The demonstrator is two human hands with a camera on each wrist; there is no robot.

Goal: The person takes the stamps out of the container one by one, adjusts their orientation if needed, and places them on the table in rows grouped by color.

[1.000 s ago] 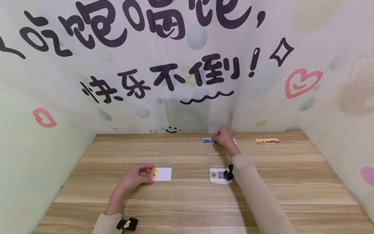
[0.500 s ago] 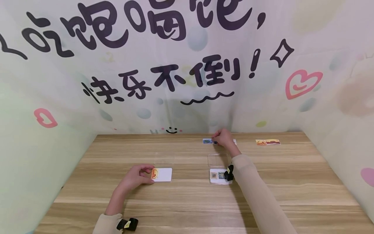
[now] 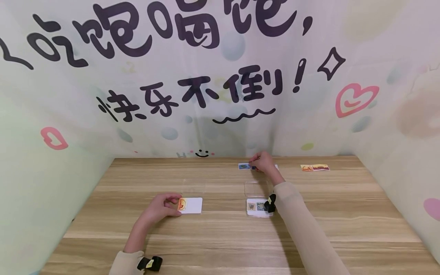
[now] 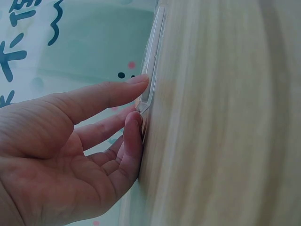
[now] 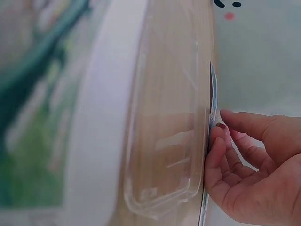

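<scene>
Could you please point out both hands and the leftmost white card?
Left hand [image 3: 159, 207]: head view, middle of the hand.
Right hand [image 3: 264, 162]: head view, middle of the hand.
Leftmost white card [image 3: 194, 205]: head view, its blank part.

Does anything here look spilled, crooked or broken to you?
Nothing looks spilled or broken. One small oddity: in the right wrist view, the blue strip at the right hand seems to bow away from the table rather than lie flat, perhaps because the hand is handling it.
</scene>
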